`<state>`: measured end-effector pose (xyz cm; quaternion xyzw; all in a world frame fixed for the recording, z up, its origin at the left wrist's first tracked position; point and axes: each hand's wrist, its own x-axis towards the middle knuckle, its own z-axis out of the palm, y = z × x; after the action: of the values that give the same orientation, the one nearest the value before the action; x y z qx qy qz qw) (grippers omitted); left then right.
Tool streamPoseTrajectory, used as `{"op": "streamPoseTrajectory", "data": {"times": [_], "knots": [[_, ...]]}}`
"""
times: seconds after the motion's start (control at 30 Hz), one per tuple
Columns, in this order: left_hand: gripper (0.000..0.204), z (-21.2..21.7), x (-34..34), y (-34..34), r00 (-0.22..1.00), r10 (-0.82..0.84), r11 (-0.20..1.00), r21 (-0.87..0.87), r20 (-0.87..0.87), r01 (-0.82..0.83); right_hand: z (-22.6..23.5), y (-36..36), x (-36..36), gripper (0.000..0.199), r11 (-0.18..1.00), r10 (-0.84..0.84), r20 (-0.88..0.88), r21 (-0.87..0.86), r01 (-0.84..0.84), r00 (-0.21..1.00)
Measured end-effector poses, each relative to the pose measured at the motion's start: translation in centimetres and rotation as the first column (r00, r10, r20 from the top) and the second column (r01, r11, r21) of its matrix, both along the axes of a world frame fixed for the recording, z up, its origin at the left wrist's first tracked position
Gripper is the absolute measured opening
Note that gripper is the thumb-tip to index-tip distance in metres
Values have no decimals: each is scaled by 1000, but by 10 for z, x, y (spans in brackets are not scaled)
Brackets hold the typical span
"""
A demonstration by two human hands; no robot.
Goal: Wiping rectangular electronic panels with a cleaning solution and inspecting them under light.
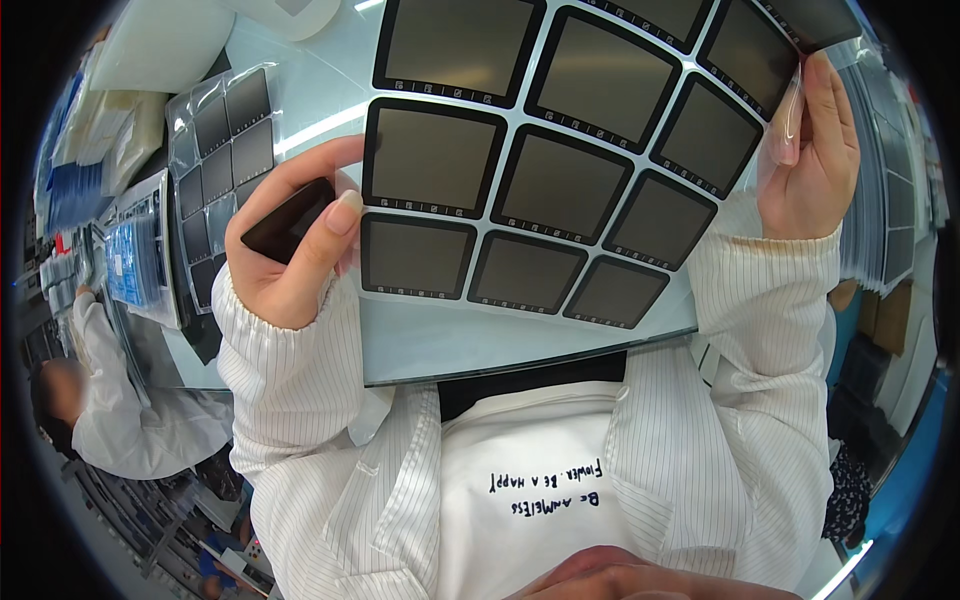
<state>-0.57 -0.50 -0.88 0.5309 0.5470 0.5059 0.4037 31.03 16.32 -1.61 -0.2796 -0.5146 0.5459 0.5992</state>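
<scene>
A large clear sheet with rows of dark, black-bordered screen panels (562,185) is held up in front of me, above the glass-topped table (420,345). My left hand (290,235) grips its left edge, thumb in front and index finger passing behind. A small loose black panel (290,222) also sits in that hand, between thumb and index finger. At the upper right, my right hand (812,150) pinches the sheet's corner between thumb and fingers. Near that thumb the clear edge of the sheet bends and shines. The far end of the sheet is cut off by the picture's top.
Another clear sheet with dark panels (222,155) lies on the left. Beyond it are white and yellowish stacks (110,130) and a blue-white packet (138,262). A stack of panel sheets (880,180) stands on the right. A person in a white coat (140,400) is at the far left.
</scene>
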Motion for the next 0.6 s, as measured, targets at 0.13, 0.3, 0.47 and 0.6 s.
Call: {"op": "streamPoseTrajectory", "data": {"times": [0.13,0.3,0.47,0.6], "knots": [[34,0,-1,1,1000,16,1000,-26,-12,-16,0,1,1,27,998,57,35,11,-57,998],[34,-1,-2,1,1000,29,998,-47,12,-29,0,0,-2,27,998,61,32,-8,-60,998],[34,-1,-2,1,999,31,998,-49,10,-31,1,1,-3,28,999,38,47,-16,-37,998],[33,-1,-2,1,1000,17,999,-51,-6,-17,-1,2,-2,28,999,53,66,1,-53,996]]}}
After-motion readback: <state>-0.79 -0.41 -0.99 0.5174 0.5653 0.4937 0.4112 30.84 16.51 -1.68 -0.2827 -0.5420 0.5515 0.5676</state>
